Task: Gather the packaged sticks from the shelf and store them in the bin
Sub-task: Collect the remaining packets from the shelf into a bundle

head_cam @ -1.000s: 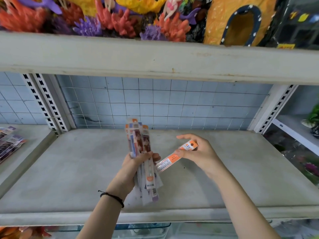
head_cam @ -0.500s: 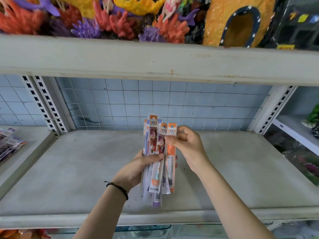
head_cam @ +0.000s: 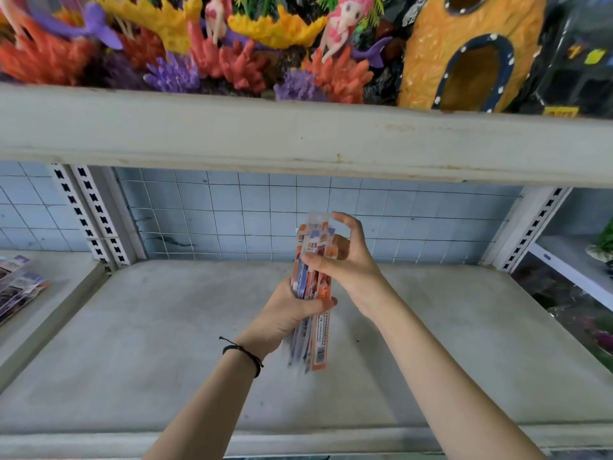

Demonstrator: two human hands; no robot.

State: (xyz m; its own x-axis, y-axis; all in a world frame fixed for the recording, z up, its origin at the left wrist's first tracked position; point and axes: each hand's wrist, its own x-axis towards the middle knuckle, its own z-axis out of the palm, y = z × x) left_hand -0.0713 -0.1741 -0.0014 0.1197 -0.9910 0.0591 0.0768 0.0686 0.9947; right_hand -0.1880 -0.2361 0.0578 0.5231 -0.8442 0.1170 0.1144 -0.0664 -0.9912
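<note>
- Orange, white and purple packaged sticks (head_cam: 320, 343) stand up in one bunch. They are above the middle of the grey shelf (head_cam: 149, 343) and do not touch it.
- Head view: the left hand (head_cam: 292, 313) is wrapped round the middle of the bunch, with its fingers curled tight on it.
- The right hand (head_cam: 351, 267) pinches the top ends of the packs. It looks like it is tapping them into a neat stack.
- Both hands are close together on the same bunch.
- The packs look thin, light and a bit bendy. Their plastic looks smooth, so I think they could slide past each other.
- The best hold is a firm squeeze round the middle, with the other hand at one end.
- The bottom ends fan out a little below the left hand, so those may slip first.
- No bin shows here.
- More flat packs (head_cam: 20, 283) lie on the next shelf, far left.
- Bright toy corals (head_cam: 232, 64) sit on the shelf above.
</note>
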